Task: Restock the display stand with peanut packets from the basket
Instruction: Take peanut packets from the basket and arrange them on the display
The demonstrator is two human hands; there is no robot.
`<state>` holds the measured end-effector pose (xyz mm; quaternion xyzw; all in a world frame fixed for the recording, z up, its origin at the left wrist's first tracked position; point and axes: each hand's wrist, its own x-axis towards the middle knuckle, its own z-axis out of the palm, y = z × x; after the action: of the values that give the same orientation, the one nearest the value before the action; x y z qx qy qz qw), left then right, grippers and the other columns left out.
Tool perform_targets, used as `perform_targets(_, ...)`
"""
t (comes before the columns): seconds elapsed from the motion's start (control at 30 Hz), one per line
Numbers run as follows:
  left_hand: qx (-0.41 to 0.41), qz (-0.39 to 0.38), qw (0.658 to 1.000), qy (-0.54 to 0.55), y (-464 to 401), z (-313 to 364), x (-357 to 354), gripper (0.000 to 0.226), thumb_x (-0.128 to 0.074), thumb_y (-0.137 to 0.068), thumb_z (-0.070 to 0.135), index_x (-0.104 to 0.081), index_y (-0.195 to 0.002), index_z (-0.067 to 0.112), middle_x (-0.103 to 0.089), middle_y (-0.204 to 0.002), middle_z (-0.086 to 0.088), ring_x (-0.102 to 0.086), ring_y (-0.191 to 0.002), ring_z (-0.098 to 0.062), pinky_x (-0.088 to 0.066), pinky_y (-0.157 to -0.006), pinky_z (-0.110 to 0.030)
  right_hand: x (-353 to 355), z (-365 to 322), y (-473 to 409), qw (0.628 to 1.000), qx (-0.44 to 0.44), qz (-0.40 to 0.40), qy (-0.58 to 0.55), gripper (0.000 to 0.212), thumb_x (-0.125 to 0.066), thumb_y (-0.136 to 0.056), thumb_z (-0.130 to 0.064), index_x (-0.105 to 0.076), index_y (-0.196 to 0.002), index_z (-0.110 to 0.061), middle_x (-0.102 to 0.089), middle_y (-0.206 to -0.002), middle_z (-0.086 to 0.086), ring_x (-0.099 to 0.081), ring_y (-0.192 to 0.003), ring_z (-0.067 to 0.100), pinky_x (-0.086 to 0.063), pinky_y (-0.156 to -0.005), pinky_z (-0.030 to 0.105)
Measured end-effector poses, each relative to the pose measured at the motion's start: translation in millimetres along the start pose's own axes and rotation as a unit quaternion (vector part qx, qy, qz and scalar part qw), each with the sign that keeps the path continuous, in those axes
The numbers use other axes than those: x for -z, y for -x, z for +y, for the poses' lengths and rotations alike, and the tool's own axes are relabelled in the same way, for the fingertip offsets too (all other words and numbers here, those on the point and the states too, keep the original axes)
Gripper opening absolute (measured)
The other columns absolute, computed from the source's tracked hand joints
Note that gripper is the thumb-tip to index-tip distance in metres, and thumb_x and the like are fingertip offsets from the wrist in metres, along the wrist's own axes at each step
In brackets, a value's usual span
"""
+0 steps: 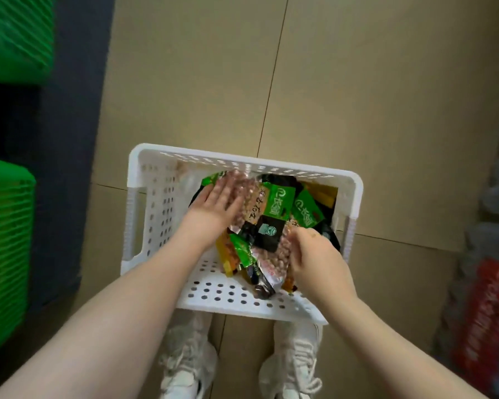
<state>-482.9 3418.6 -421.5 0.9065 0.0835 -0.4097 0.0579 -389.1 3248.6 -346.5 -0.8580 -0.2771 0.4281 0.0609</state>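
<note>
The left hand's fingers [231, 185] were straight and lightly spread, laid flat on a clear plastic packet of pinkish peanuts [247, 197] near the far wall of the basket; motion blur softened the fingertips. The right hand's fingers [298, 240] were curled down onto another clear peanut packet [274, 254] toward the basket's right side, though whether they pinched it or only touched it could not be told.

The packets lay in a loose heap, clear film showing the nuts, with green printed headers and some black and yellow wrappers mixed in, filling the right half of the basket floor.

The left hand [213, 208] reached in from the near left, the right hand [314, 260] from the near right, both forearms bare.

The white perforated plastic basket [144, 214] sat on a tan tiled floor [357, 96], its near edge just above a pair of white laced shoes [188, 367]. Green slatted plastic crates [3, 240] stood at the left edge, red packaging [484, 318] blurred at the right.
</note>
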Motion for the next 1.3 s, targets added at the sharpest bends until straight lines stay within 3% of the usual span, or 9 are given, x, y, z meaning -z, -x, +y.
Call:
perform_targets(0.13, -0.008, -0.038, 0.999, 0.005, -22.5, -13.9, -9.5, 0.096, -0.055, -0.086, 0.006, 0.018, -0.143, 0.029, 0.013, -0.155, -0.015, 0.004, -0.144, -0.033, -0.001, -0.116, -0.044, -11.8, 6.1, -4.7, 0.999, -0.042, -0.015, -0.021, 0.015, -0.038, -0.095, -0.017, -0.049, -0.086, -0.013, -0.049, -0.077, -0.001, -0.046, -0.069, 0.016, -0.030, -0.050, 0.022)
perform_targets(0.3, 0.004, -0.044, 0.998, 0.052, -10.1, -11.6, -5.4, 0.084, -0.053, -0.086, 0.012, 0.003, -0.146, 0.026, 0.002, -0.156, -0.019, -0.023, -0.137, -0.039, -0.022, -0.113, -0.047, -33.6, 8.9, 11.9, 0.948, -0.250, -0.073, -0.181, 0.026, -0.042, -0.091, -0.022, -0.051, -0.071, -0.007, -0.060, -0.074, 0.010, -0.057, -0.069, 0.025, -0.037, -0.053, 0.027)
perform_targets(0.5, 0.007, 0.013, 0.994, 0.106, 26.1, -31.1, -2.5, 0.063, -0.039, -0.092, 0.025, -0.009, -0.147, 0.017, -0.047, -0.137, -0.017, -0.062, -0.098, -0.031, -0.051, -0.080, -0.039, -45.7, -3.3, 2.9, 0.789, -0.410, 0.014, -0.458, 0.043, -0.051, -0.091, -0.029, -0.042, -0.128, -0.009, -0.056, -0.111, 0.002, -0.057, -0.107, 0.028, -0.047, -0.097, 0.046)
perform_targets(0.6, 0.067, 0.030, 0.975, 0.210, 34.2, -47.9, -3.9, 0.059, -0.036, -0.093, 0.018, -0.011, -0.146, 0.018, -0.066, -0.093, -0.016, -0.063, -0.070, -0.029, -0.051, -0.060, -0.037, -58.0, -14.8, -13.8, 0.669, -0.455, 0.066, -0.584, 0.063, -0.066, -0.081, -0.032, -0.038, -0.133, -0.010, -0.056, -0.128, 0.010, -0.055, -0.118, 0.032, -0.046, -0.100, 0.052)
perform_targets(0.67, 0.097, 0.062, 0.962, 0.246, 33.3, -50.8, -6.2, 0.058, -0.037, -0.093, 0.020, -0.013, -0.146, 0.018, -0.066, -0.098, -0.018, -0.061, -0.066, -0.029, -0.049, -0.056, -0.035, -64.1, -19.9, -22.2, 0.628, -0.475, 0.086, -0.610, 0.076, -0.073, -0.076, -0.032, -0.032, -0.137, -0.010, -0.050, -0.135, 0.014, -0.051, -0.122, 0.033, -0.044, -0.102, 0.050)
perform_targets(0.8, 0.111, 0.094, 0.971, 0.190, 28.5, -42.5, -17.7, 0.077, -0.047, -0.087, 0.053, -0.012, -0.146, 0.017, -0.056, -0.129, -0.015, -0.065, -0.073, -0.029, -0.050, -0.056, -0.033, -73.5, -21.4, -37.0, 0.646, -0.512, 0.145, -0.547, 0.084, -0.078, -0.072, -0.034, -0.031, -0.136, -0.009, -0.045, -0.138, 0.014, -0.047, -0.122, 0.034, -0.040, -0.105, 0.046)
perform_targets(0.97, 0.160, 0.132, 0.946, 0.249, 29.4, -39.0, -24.7, 0.051, -0.062, -0.082, 0.044, -0.045, -0.121, 0.017, -0.071, -0.097, -0.013, -0.067, -0.083, -0.033, -0.051, -0.067, -0.038, -81.2, -28.7, -48.0, 0.663, -0.506, 0.128, -0.537, 0.078, -0.077, -0.069, -0.039, -0.037, -0.131, -0.013, -0.055, -0.127, 0.010, -0.057, -0.111, 0.031, -0.048, -0.085, 0.039)
perform_targets(1.13, 0.161, 0.140, 0.940, 0.264, 59.1, -38.0, -9.9, 0.045, -0.063, -0.081, 0.046, -0.049, -0.112, 0.016, -0.070, -0.090, -0.011, -0.065, -0.081, -0.032, -0.045, -0.059, -0.032, -53.6, -35.6, -38.4, 0.592, -0.508, 0.155, -0.606, 0.072, -0.081, -0.069, -0.018, -0.043, -0.129, -0.005, -0.055, -0.132, 0.015, -0.055, -0.117, 0.035, -0.049, -0.092, 0.043)
perform_targets(1.3, 0.157, 0.125, 0.941, 0.273, 129.9, -31.9, 38.8, 0.046, -0.062, -0.080, 0.050, -0.047, -0.113, 0.021, -0.071, -0.094, -0.008, -0.066, -0.084, -0.031, -0.043, -0.059, -0.030, -9.6, -57.2, 30.1, 0.696, -0.411, 0.110, -0.578, 0.068, -0.083, -0.061, -0.034, -0.057, -0.118, -0.009, -0.065, -0.119, 0.014, -0.064, -0.105, 0.031, -0.049, -0.098, 0.048)
